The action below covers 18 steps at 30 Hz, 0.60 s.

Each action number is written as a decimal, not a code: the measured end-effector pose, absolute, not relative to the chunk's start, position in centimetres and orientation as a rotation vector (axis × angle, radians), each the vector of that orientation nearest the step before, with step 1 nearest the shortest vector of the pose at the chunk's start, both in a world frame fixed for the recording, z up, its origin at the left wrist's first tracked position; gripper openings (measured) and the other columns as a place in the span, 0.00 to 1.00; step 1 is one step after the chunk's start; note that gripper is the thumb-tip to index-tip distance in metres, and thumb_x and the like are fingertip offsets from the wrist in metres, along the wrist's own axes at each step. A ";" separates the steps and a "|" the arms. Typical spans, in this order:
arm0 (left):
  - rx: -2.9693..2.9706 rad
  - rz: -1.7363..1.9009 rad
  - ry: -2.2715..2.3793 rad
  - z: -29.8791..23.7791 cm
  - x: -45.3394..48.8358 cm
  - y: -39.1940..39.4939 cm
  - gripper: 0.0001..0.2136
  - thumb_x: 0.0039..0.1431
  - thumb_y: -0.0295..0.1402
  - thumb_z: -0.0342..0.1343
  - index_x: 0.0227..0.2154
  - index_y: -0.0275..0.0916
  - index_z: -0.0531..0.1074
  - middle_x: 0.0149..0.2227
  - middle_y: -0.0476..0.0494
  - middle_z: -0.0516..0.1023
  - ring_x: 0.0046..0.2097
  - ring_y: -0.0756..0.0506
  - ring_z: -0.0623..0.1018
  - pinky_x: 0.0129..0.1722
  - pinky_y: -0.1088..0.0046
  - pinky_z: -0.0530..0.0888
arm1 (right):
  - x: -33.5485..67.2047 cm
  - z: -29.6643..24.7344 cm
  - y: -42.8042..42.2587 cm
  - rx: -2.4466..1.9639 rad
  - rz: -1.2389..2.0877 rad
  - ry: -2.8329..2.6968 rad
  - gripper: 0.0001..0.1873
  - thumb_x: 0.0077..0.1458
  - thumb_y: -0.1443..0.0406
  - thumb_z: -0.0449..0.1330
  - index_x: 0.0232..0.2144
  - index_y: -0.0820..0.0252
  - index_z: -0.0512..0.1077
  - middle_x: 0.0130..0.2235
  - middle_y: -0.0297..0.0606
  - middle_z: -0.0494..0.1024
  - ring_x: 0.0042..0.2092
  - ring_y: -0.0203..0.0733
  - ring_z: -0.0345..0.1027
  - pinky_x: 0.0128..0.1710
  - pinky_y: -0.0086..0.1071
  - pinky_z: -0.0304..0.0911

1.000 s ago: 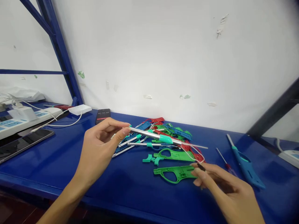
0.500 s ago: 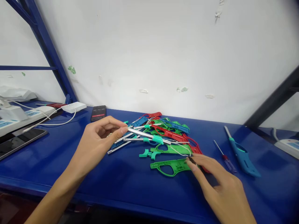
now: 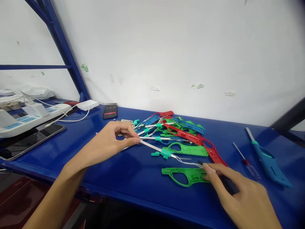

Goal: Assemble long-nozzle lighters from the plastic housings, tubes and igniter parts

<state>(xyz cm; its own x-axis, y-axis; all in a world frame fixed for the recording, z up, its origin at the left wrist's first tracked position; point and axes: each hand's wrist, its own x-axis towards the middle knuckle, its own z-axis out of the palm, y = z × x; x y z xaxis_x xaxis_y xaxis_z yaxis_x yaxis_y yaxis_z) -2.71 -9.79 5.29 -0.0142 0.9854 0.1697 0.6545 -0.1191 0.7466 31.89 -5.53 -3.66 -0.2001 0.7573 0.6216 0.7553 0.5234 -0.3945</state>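
My left hand pinches one end of a thin metal tube with a teal collar, held low over the blue table. A thin white wire runs from the tube's far end to my right hand, whose fingertips pinch a small black part at the wire's end. That hand rests against a green plastic lighter shell lying flat in front of me. Behind it lies a pile of red, green and blue shells and metal tubes.
An assembled blue lighter and a small screwdriver lie at the right. A black phone sits near the wall. A tablet, power strips and white cables fill the left. Blue shelf posts rise at the back left.
Both hands have dropped toward the table. The tube has gone from held up and level to tilted down near the green shells. My right hand now touches the front green shell.
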 end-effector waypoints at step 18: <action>2.133 0.245 1.859 2.3 -1.1 -12.6 0.07 0.72 0.40 0.57 0.49 0.53 0.76 0.49 0.51 0.79 0.50 0.41 0.78 0.48 0.64 0.70 | 32.0 -3.7 -5.6 -1.134 -0.108 -2.045 0.20 0.68 0.45 0.56 0.33 0.46 0.80 0.33 0.23 0.87 0.32 0.39 0.84 0.29 0.30 0.74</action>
<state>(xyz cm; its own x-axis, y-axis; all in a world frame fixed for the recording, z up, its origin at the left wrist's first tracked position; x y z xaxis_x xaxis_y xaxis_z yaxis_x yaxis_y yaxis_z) -1.13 -12.57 2.32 0.1477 0.9867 -0.0677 0.9353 -0.1171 0.3338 31.97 -5.64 -3.69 -0.2981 0.6846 0.6652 0.7511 0.5983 -0.2791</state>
